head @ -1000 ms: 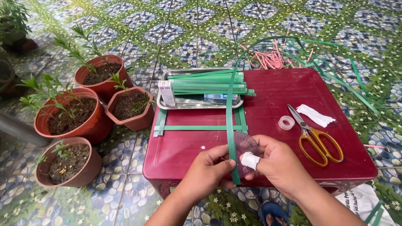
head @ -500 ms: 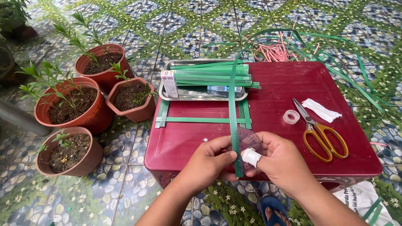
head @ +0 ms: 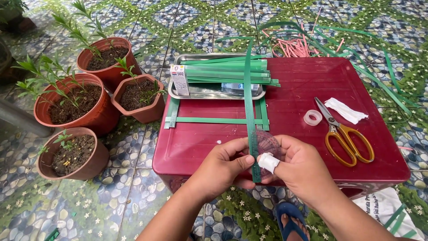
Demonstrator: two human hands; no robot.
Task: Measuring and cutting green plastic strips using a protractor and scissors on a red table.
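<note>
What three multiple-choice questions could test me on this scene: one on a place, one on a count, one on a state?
1. Where do the scissors lie?
A. on the red table, right of the hands
B. in the metal tray
C. on the tiled floor

2. How many clay plant pots stand left of the table?
A. two
B. four
C. six

3. How does the green strip stand?
A. rolled up on the floor
B. pinched by both hands against a clear protractor
C. cut in the scissors

Answers: 1 A, they rest beside the tape roll; 2 B, four show soil; 3 B, left hand and right hand grip it.
</note>
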